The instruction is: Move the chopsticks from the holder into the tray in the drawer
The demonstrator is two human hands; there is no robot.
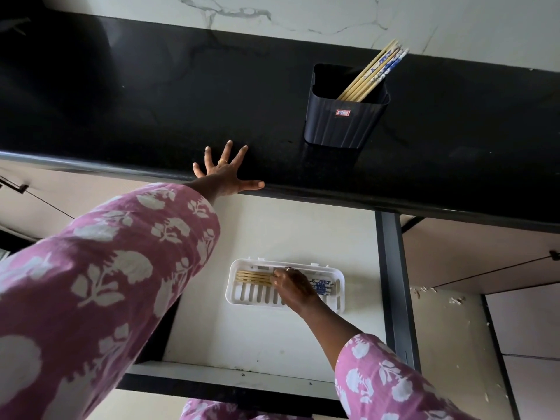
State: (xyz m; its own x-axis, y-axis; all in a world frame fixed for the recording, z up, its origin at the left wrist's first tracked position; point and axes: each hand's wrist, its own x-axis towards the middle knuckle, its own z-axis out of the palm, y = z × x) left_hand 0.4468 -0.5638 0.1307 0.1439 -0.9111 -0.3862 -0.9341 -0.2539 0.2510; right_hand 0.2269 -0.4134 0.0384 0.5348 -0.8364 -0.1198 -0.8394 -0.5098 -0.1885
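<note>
Black holder (342,122); white tray (242,298); pink white-floral sleeve (115,268).

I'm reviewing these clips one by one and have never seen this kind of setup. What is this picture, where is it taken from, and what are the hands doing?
There is no machine here: a person wears one wide-angle camera on the head, looking forward and down, so the arms in pink flowered sleeves are the person's own.

The left hand lies flat with spread fingers on the edge of the black countertop and holds nothing. On that countertop stands a dark holder with several chopsticks leaning in it.

Below the countertop a drawer is pulled open. In it sits a white slotted tray. The right hand is down in the tray, on top of a few chopsticks lying flat there. Whether its fingers are gripping them or just laying them down, I cannot tell.

So some chopsticks are in the tray and others are in the holder.
</note>
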